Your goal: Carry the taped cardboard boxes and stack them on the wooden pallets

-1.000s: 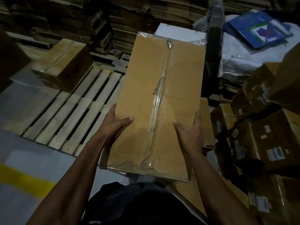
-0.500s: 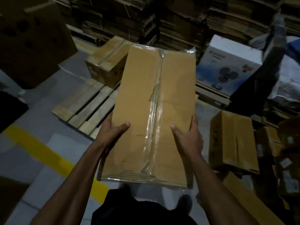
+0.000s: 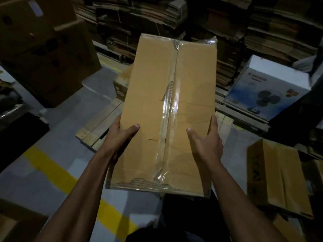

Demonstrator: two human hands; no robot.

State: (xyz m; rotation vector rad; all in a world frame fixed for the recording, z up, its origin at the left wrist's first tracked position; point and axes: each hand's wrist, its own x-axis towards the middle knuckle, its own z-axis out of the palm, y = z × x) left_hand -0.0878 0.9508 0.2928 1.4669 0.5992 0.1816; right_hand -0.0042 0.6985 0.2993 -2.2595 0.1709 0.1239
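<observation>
Mostly hidden behind the carried taped box is the wooden pallet: only its corner at about nine o'clock of the box shows, with a strip of slats at three o'clock. A second brown box sitting on that pallet peeks out at the carried box's left edge, the rest of it covered. Dim light blurs the stacks of flattened cardboard at twelve o'clock and the big dark cartons at ten o'clock. At two o'clock a white fan carton is cut by a dark shape on its right.

Both hands grip the taped box, held in the air in front of the body, at its long sides near the lower half. The left hand has its thumb laid across the top face and its fingers wrapped out of sight under the left edge. The right hand mirrors it, thumb on top, fingers curled over the right edge. Another brown box lies on the floor at four o'clock, and a yellow floor line runs at seven o'clock.
</observation>
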